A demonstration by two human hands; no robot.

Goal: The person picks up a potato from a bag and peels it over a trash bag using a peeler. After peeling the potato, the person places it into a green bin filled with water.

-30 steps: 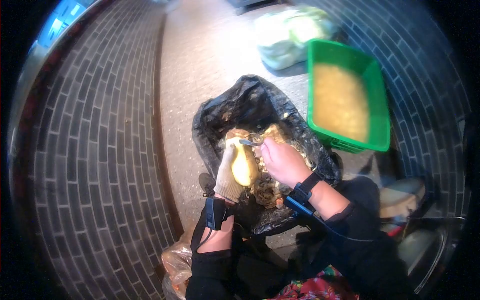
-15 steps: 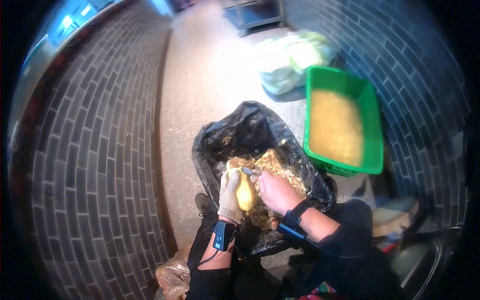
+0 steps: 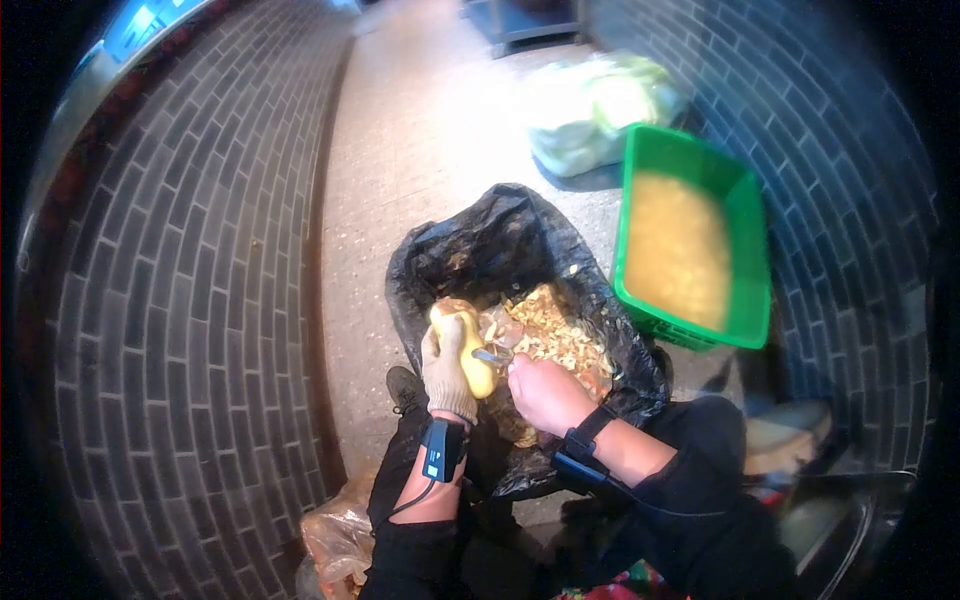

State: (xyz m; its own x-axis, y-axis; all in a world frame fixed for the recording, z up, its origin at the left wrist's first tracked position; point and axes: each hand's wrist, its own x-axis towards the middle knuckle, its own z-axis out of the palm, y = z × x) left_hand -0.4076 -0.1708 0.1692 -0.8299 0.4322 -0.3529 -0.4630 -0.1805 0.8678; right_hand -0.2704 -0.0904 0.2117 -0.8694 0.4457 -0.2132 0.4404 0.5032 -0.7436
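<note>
In the head view, we look down at our two hands working over an open black bag point(image 3: 420, 262). Our left hand point(image 3: 445, 375), in a pale knitted glove, is closed around a long yellow vegetable point(image 3: 478, 372), and our right hand point(image 3: 546, 394), without a glove, grips a small peeler point(image 3: 488, 355) in curled fingers.

The vegetable lies between the hands, held above the bag's opening. Its long axis runs mostly away from us: the far end leans a little to our left and shows a brownish patch, while the near end, smooth and yellow, points back towards our body and slightly right. Our gloved fingers and palm cover its left flank, so the right flank is the exposed one, facing the peeler.

The peeler reaches leftwards from our right hand, crossing the vegetable's long axis rather than lying along it. Its head is at that right flank, nearer the near end than the brownish far end; we cannot tell whether the blade touches. Our right hand is the nearer one to the exposed side, just beside it, with the tool bridging the gap.

Below and to the right of the vegetable, pale peelings point(image 3: 565, 345) are heaped inside the bag. Beyond our right hand, a green crate point(image 3: 757, 285) stands just beside the bag, holding yellowish contents point(image 3: 680, 250).
</note>
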